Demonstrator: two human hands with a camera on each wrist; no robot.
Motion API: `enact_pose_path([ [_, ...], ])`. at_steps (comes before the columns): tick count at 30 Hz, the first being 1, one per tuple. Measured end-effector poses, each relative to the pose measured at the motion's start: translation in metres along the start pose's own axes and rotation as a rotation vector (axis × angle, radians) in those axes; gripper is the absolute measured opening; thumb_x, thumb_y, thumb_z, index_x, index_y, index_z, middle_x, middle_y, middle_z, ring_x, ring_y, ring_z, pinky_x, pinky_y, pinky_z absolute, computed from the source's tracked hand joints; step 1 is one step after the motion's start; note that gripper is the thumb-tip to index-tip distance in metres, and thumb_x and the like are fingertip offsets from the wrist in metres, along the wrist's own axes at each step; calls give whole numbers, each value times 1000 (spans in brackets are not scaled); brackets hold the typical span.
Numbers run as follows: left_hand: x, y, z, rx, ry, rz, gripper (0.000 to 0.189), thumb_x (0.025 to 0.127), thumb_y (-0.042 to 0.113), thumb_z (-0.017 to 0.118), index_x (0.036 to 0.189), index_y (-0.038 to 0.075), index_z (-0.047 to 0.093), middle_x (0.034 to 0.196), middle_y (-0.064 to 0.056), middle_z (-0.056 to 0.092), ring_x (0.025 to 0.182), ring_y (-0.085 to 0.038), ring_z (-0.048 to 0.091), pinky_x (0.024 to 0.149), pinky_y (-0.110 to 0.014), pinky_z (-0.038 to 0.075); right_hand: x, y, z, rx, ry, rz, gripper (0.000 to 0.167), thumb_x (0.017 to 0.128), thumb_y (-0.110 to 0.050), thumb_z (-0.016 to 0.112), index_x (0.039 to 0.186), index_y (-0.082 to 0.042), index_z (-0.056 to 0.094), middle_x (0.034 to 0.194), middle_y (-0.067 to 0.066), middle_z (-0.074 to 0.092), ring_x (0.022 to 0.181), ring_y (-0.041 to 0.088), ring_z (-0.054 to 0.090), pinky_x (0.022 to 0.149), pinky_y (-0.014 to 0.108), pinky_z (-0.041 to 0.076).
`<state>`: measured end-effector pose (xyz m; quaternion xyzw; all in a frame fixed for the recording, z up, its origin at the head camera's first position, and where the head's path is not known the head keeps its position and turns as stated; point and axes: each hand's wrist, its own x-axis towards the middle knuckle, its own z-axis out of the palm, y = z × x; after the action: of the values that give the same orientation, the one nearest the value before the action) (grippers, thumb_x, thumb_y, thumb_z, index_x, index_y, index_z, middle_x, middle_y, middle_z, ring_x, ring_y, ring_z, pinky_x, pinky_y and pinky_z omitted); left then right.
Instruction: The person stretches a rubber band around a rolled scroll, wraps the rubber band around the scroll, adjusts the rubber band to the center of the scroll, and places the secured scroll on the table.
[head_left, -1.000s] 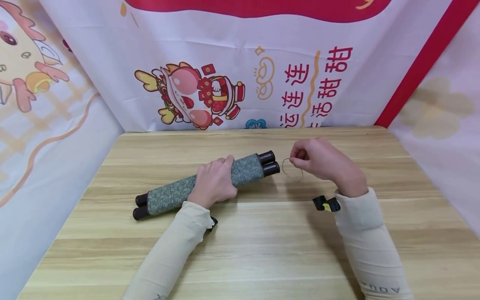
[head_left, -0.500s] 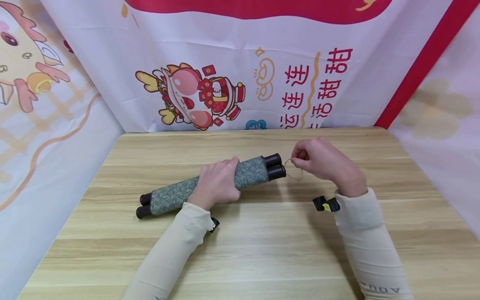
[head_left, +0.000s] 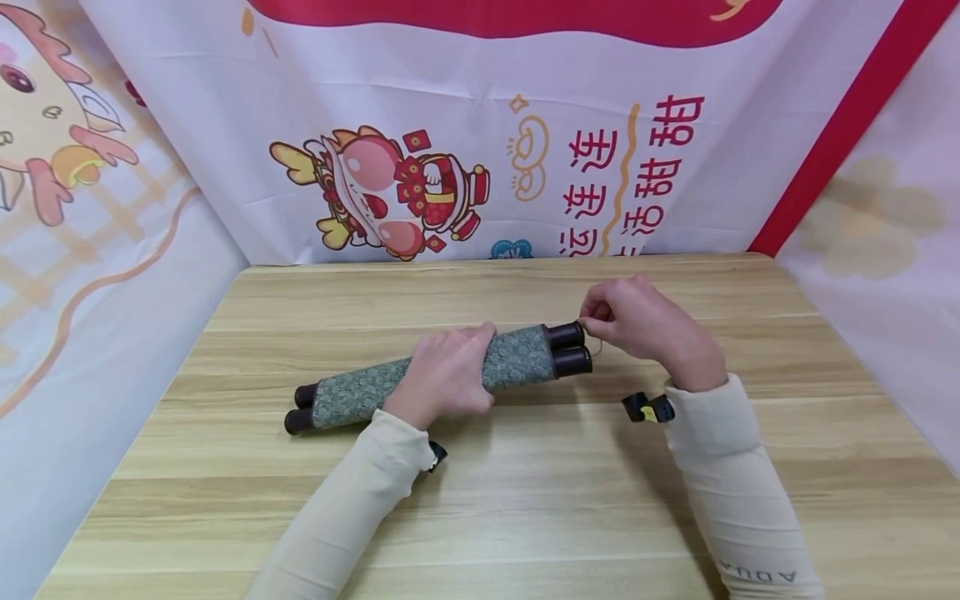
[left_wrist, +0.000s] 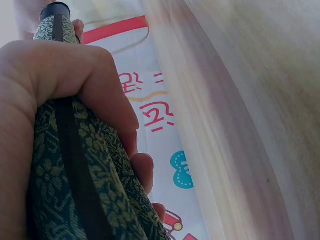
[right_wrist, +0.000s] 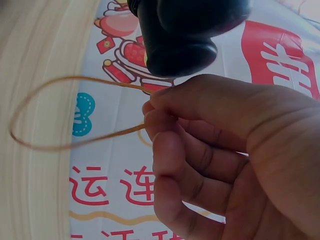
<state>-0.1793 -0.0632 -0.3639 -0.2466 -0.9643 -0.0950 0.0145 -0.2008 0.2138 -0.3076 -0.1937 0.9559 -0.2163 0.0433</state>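
Observation:
A rolled scroll (head_left: 517,358) in green patterned cloth lies slantwise in the head view, with paired dark roller knobs (head_left: 572,361) at both ends. My left hand (head_left: 448,377) grips it around the middle; in the left wrist view, fingers curl over the cloth and a dark strip (left_wrist: 80,165) runs along it. Its right end appears raised above the table. Just off that end, my right hand (head_left: 647,325) pinches a thin tan elastic loop (right_wrist: 75,78) between thumb and index finger. In the right wrist view the loop hangs beyond the fingertips, beside the knobs.
A wood-grain table (head_left: 525,517) lies beneath both hands. Behind it hangs a white printed cloth (head_left: 480,100) with red lettering and cartoon figures. More printed cloth closes off the left and right sides. Small black wrist devices (head_left: 648,408) sit by the cuffs.
My left hand has carried the scroll rightward and slightly nearer to me, bringing its right knobs up to the loop. The right hand stays nearly in place, still pinching the loop.

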Motion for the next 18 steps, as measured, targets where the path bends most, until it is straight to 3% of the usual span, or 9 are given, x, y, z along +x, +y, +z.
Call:
enact_pose_path([
  [18,-2,2,2,-6,-43,33,66,71,29,86,129,14,59,87,3,64,71,-17,58,55,-33,42,-4,-10,-2,-3,11,-11,11,101,-14,68,97,-11,77,90,4,74,78,17,64,75,35,57],
])
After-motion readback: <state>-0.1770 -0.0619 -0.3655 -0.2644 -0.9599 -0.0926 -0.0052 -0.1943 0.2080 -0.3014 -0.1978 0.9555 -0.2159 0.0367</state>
